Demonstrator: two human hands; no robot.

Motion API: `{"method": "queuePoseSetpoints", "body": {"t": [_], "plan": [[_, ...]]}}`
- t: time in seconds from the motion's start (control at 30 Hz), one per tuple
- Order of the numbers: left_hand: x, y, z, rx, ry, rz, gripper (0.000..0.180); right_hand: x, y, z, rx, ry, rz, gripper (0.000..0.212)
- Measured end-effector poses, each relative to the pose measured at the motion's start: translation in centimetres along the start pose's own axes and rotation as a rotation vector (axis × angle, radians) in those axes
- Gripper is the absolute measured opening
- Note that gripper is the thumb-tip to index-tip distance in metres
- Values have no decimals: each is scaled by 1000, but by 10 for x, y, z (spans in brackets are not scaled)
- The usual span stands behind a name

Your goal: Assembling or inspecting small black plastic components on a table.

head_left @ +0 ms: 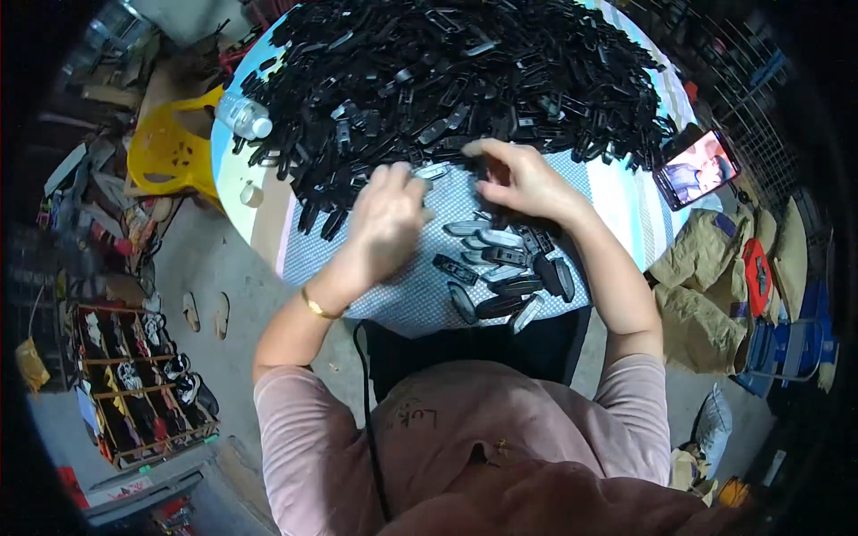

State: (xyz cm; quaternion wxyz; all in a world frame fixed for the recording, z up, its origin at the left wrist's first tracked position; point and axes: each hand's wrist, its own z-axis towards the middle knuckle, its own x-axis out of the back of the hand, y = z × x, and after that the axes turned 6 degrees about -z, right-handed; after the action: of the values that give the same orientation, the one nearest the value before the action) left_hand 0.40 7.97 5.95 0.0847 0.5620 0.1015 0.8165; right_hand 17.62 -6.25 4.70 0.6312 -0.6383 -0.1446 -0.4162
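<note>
A large heap of small black plastic parts (429, 80) covers the far side of the round table. My left hand (389, 214), a gold bangle at its wrist, is over the mat at the heap's near edge. Its fingers bend downward, and blur hides whether anything is in them. A silver-grey part (433, 171) lies just beyond its fingertips. My right hand (523, 180) is at the heap's edge too, with thumb and forefinger apart and dark parts close by. Below it, several long oval black and grey pieces (508, 257) are gathered loosely on the mat.
A patterned mat (393, 299) lies along the table's near edge. At the table's left are a clear bottle (243, 116) and a white cap (251, 194); a lit phone (697, 170) leans at the right. A yellow chair (170, 152) and a shoe rack (138, 384) stand leftward.
</note>
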Motion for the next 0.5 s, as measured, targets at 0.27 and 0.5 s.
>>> {"method": "queuePoseSetpoints", "body": {"t": [0.27,0.5], "plan": [[-24,-11,5,-25,-6,-149,25,-14,9,7,33,131,467,25],[-48,-9,65,407,172,-1267,28,-19,23,12,37,441,577,29]]}}
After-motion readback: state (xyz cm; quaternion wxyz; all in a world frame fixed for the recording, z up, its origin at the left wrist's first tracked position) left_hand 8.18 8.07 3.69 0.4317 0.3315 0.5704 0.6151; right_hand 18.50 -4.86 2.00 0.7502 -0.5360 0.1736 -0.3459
